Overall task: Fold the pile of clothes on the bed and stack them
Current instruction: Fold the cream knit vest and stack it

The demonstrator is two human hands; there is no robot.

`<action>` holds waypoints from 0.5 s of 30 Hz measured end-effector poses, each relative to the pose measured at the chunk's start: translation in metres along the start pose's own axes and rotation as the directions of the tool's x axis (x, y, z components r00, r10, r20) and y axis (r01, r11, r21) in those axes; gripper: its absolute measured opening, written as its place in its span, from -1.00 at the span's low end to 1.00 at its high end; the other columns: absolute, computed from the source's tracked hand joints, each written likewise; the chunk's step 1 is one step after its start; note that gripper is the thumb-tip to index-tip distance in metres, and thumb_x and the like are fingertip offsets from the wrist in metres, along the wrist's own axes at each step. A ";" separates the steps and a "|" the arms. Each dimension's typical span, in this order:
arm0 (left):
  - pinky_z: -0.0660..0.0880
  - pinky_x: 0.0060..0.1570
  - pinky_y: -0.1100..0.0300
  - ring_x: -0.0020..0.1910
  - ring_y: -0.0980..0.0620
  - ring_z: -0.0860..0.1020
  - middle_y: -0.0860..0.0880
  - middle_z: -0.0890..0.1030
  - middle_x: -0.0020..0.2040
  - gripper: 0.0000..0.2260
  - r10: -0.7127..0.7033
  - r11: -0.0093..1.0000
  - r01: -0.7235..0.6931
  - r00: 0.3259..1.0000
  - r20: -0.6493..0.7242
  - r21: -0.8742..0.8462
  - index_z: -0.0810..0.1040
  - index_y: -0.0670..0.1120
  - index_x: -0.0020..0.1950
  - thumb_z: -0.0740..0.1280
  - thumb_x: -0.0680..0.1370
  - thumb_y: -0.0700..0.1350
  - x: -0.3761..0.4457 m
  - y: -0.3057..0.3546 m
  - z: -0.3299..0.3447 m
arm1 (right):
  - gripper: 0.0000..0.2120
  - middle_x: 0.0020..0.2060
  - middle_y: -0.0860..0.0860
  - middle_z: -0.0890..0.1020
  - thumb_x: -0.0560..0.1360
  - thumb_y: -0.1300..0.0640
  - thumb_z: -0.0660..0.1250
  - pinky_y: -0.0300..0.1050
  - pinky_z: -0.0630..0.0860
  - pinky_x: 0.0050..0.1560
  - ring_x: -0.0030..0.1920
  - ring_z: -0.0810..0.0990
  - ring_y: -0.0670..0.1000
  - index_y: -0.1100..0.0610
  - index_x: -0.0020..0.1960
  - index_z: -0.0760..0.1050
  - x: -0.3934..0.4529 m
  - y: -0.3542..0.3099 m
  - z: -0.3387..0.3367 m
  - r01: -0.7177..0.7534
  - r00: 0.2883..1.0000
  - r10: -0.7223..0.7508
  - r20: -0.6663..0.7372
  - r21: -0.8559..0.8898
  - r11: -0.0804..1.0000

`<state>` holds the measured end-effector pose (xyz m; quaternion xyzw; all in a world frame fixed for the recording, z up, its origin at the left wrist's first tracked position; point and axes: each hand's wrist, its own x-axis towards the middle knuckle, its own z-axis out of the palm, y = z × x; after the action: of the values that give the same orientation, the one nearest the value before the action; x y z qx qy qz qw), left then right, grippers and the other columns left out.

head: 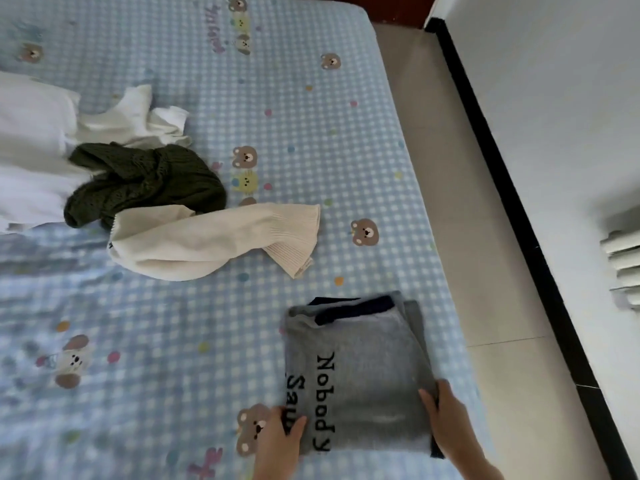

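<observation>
A folded grey sweater (360, 372) with black lettering and a navy collar lies near the bed's right edge. My left hand (280, 441) grips its near left edge, thumb on top. My right hand (446, 417) grips its near right edge. Further up the bed lies the unfolded pile: a cream knit sweater (214, 240), a dark green knit garment (145, 181) behind it, and a white garment (135, 119) at the back.
The bed has a blue checked sheet with bear prints (311, 140). White bedding (31, 147) sits at the left edge. Right of the bed runs a beige floor strip (464, 209), a black skirting and a white wall with a radiator (623, 261).
</observation>
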<state>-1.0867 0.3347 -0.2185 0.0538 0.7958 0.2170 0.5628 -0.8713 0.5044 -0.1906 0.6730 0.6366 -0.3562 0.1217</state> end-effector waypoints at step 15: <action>0.44 0.12 -0.04 0.19 -0.17 0.45 -0.18 0.50 0.18 -0.72 0.417 0.894 -0.388 0.542 -0.730 0.224 0.45 -0.22 0.23 0.32 0.55 -0.17 0.077 0.067 -0.242 | -0.58 0.34 0.09 0.38 0.59 0.06 0.21 -0.04 0.44 0.21 0.32 0.38 0.10 0.18 0.39 0.29 0.083 -0.291 0.074 0.684 0.684 -0.728 -0.045 -0.307 0.661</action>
<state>-1.3472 0.3512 -0.1922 0.1484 0.9265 0.3281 0.1090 -1.1756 0.5689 -0.2123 0.3762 0.8975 -0.2300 0.0097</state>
